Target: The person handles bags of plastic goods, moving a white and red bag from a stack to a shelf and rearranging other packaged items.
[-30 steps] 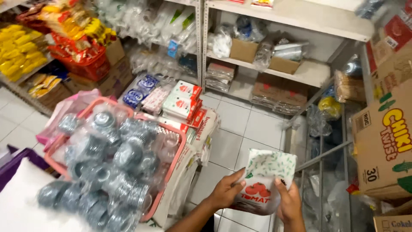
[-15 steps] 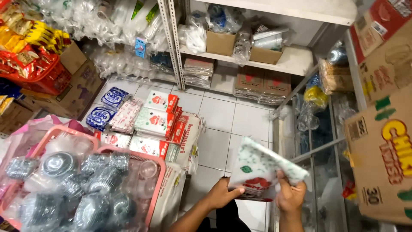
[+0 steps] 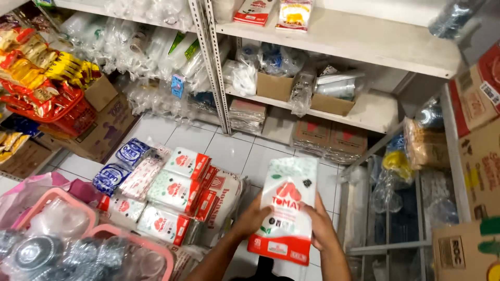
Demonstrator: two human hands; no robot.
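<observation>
Both hands hold a white-and-red packet upright.

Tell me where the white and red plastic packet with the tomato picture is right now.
The white and red plastic packet sits low and right of centre in the head view, upright between the left hand and right hand, above the white tiled floor.

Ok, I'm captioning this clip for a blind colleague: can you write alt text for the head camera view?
Both hands, left hand and right hand, hold up a flat white and red plastic packet above a white tiled floor in a stockroom. To the left, similar red and white packets are stacked, with pink baskets of wrapped goods in front; white metal shelves hold boxes and bags.
</observation>
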